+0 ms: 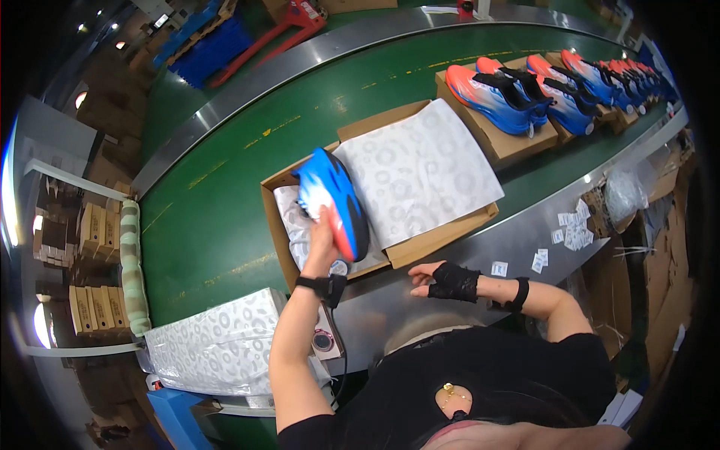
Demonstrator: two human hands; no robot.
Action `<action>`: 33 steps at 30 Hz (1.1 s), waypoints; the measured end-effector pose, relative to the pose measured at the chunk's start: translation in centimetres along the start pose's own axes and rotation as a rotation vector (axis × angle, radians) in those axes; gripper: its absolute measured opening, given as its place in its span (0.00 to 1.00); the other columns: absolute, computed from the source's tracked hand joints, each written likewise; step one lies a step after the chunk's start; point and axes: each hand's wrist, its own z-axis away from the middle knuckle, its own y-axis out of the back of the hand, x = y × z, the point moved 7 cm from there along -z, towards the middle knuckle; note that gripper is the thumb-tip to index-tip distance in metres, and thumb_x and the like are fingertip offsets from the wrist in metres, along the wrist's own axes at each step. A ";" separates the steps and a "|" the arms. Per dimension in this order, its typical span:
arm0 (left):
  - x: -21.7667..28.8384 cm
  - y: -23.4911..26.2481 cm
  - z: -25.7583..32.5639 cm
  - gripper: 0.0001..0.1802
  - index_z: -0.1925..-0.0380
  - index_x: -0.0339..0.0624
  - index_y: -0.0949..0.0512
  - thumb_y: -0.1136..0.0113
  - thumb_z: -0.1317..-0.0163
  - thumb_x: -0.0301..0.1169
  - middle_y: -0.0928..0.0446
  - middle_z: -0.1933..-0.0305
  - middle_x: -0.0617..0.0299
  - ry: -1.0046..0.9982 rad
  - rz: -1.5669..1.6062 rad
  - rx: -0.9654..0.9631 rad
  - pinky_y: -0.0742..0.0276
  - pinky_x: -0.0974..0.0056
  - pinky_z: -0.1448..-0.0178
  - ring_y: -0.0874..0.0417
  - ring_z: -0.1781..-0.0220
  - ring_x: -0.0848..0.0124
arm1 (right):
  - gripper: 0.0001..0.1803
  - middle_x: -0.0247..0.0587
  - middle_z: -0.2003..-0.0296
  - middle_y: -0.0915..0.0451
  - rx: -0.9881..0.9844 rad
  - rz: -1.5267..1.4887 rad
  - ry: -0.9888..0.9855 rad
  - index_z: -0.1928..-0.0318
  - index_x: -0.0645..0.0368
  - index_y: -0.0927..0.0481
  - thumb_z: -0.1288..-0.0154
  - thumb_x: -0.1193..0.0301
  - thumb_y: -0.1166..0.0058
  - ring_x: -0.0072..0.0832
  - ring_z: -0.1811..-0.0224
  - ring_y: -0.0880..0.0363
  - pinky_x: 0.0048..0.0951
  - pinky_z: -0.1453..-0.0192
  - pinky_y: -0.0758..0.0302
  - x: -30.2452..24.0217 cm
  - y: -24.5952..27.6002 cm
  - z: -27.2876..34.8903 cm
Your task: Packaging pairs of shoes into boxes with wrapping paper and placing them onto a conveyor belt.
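Note:
My left hand [322,244] is closed around the coral toe end of a running shoe [335,195], which is blue and white toward the heel and has a dark sole. The shoe is tipped on its side above the left part of an open cardboard shoebox [442,236]. Patterned white tissue paper [424,169] spreads over the right part of the box, and more of it lines the left part under the shoe. My right hand [448,282], in a black fingerless glove, is empty with its fingers apart, just off the box's near edge over the metal ledge.
Beneath the box runs a green conveyor belt [202,214]. At the right, pairs of similar shoes [495,97] stand on boxes in a row. Small white labels [577,234] lie scattered on the metal ledge [517,244]. A stack of patterned tissue sheets [217,341] sits at the near left.

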 end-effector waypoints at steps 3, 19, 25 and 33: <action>-4.4 -0.9 -2.1 0.28 0.51 0.37 0.36 0.58 0.39 0.50 0.30 0.53 0.48 0.346 -0.365 0.003 0.31 0.43 0.54 0.27 0.54 0.55 | 0.21 0.35 0.59 0.25 0.068 -0.729 -0.472 0.55 0.58 0.28 0.47 0.59 0.44 0.25 0.60 0.26 0.27 0.60 0.28 4.9 0.2 -0.4; 0.7 2.3 4.4 0.31 0.46 0.36 0.40 0.61 0.38 0.51 0.32 0.49 0.54 -0.421 -0.455 0.181 0.36 0.63 0.48 0.31 0.51 0.64 | 0.30 0.44 0.39 0.46 0.657 0.996 0.035 0.42 0.33 0.41 0.48 0.71 0.59 0.45 0.38 0.46 0.51 0.53 0.33 5.6 3.9 -4.6; -0.9 1.5 3.2 0.35 0.44 0.36 0.43 0.53 0.43 0.51 0.35 0.46 0.52 -0.214 -0.259 0.002 0.36 0.61 0.47 0.33 0.47 0.60 | 0.29 0.48 0.39 0.48 0.532 0.903 -0.006 0.42 0.35 0.42 0.47 0.69 0.58 0.50 0.39 0.47 0.47 0.53 0.30 5.6 5.3 -4.5; 0.8 -2.5 11.0 0.39 0.43 0.41 0.43 0.55 0.48 0.56 0.38 0.44 0.55 -0.005 0.027 -0.173 0.37 0.58 0.45 0.35 0.45 0.61 | 0.25 0.57 0.46 0.39 0.422 0.981 0.073 0.46 0.45 0.35 0.48 0.63 0.56 0.56 0.46 0.38 0.48 0.59 0.30 -1.0 3.8 0.3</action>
